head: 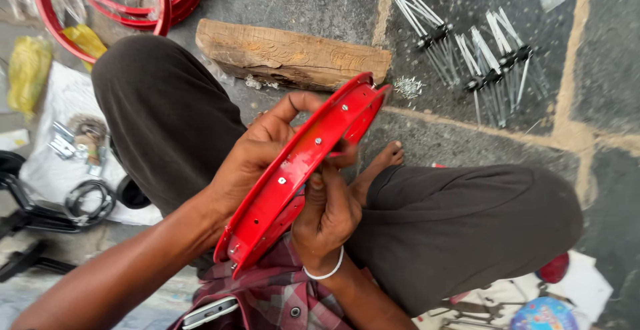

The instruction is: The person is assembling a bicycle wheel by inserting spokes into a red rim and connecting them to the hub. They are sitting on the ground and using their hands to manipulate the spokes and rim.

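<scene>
Right now both hands are on the red wheel rim (pixel 300 170), which runs diagonally across the lap from the near left up to the far right. Left hand (pixel 257 150) is wrapped over the rim's outer side, thumb stretched up along the edge, holding it steady. Right hand (pixel 327 213) is curled tight under the rim from the near side, fingers pinched in at the inner channel; whatever small part it may be pinching is hidden, I cannot tell. Silver nipples (pixel 319 141) dot the rim's channel at intervals. To work this well, I'd say keep the left grip firm so the rim doesn't rock, and let the right fingers work one hole at a time. Moving outward: dark trousers (pixel 460 223) on crossed legs, a bare foot (pixel 383 160) peeking past the rim. Beyond, a rough wooden block (pixel 293 53) lies on the stone floor (pixel 600 57), with bundles of silver spokes (pixel 480 57) fanned out far right. More red rims (pixel 133 3) rest far left, near yellow bags (pixel 30 70).
</scene>
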